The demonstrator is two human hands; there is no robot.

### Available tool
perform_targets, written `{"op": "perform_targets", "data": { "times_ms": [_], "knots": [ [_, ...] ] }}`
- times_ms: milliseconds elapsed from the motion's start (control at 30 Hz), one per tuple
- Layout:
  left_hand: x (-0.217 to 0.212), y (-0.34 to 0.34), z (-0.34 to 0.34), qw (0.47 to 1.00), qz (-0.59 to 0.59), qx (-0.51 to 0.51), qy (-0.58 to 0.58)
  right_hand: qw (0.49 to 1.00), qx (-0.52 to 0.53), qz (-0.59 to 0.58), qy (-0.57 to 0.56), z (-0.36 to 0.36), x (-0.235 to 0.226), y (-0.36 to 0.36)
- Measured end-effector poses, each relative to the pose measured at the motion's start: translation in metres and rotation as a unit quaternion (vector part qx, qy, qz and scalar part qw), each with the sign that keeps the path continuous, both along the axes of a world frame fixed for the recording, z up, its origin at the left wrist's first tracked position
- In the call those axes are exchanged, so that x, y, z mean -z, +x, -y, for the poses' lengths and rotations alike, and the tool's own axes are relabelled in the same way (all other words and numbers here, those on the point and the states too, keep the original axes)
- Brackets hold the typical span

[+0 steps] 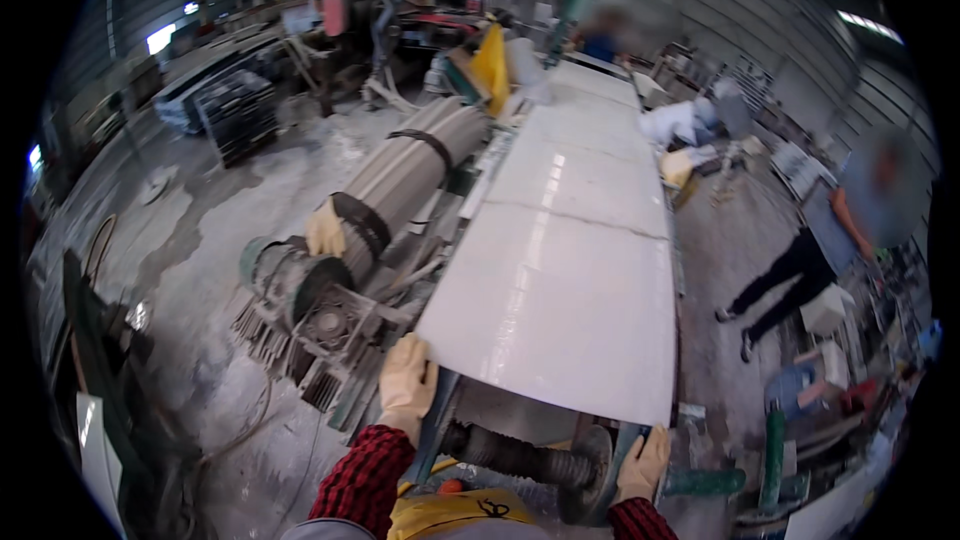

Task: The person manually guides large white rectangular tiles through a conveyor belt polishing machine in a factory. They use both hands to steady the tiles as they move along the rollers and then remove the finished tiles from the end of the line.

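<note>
A long white slab (560, 290) stretches away from me on a frame, with a dark crack-like line across its middle. My left hand (408, 388), in a pale rubber glove, is closed at the slab's near left corner. At the near right corner, my right hand (642, 464) is closed too, in a matching glove. The undersides of both grips are hidden. Between my hands, below the slab's near edge, lies a dark ribbed roller shaft (520, 454) with a round disc (588, 475) at its right end.
Left of the slab lies a long grey ribbed cylinder (400, 175) beside a motor (330, 320), with a loose glove (325, 228) on it. A person (840, 220) stands at the right; another person (600, 40) is at the far end. Green pipes (705, 482) lie near my right hand.
</note>
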State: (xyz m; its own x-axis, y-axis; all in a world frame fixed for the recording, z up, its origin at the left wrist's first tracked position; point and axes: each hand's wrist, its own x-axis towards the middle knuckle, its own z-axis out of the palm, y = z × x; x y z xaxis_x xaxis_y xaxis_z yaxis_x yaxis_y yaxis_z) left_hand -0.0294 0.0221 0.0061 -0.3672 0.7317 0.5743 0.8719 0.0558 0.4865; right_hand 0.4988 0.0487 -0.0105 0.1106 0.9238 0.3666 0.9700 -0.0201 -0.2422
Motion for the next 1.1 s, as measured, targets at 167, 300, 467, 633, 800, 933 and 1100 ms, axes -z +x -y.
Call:
{"op": "perform_targets", "data": {
  "times_ms": [167,300,467,633,800,933,1100],
  "knots": [
    [-0.011,0.001,0.005,0.999,-0.010,0.037,0.001,0.998,-0.001,-0.050,0.037,0.002,-0.004,0.001],
    [-0.016,0.001,0.007,0.999,-0.001,0.047,0.007,0.977,0.167,-0.126,0.028,0.002,0.003,-0.003],
    [-0.016,0.002,0.009,0.998,0.014,0.052,0.024,0.971,0.227,-0.063,-0.033,-0.001,0.012,-0.001],
    [-0.021,0.003,0.011,0.997,0.048,0.058,-0.009,0.976,0.210,-0.034,-0.042,0.002,0.008,0.000],
    [-0.022,0.002,0.013,0.998,0.008,0.060,-0.017,0.976,0.204,-0.056,-0.059,0.005,0.010,0.000],
    [-0.017,0.003,0.014,0.998,-0.030,0.057,-0.020,0.975,0.205,-0.068,-0.057,0.007,0.017,0.003],
    [-0.017,0.002,0.017,0.995,-0.066,0.055,-0.060,0.963,0.206,-0.165,-0.052,0.007,0.026,0.009]
  ]
}}
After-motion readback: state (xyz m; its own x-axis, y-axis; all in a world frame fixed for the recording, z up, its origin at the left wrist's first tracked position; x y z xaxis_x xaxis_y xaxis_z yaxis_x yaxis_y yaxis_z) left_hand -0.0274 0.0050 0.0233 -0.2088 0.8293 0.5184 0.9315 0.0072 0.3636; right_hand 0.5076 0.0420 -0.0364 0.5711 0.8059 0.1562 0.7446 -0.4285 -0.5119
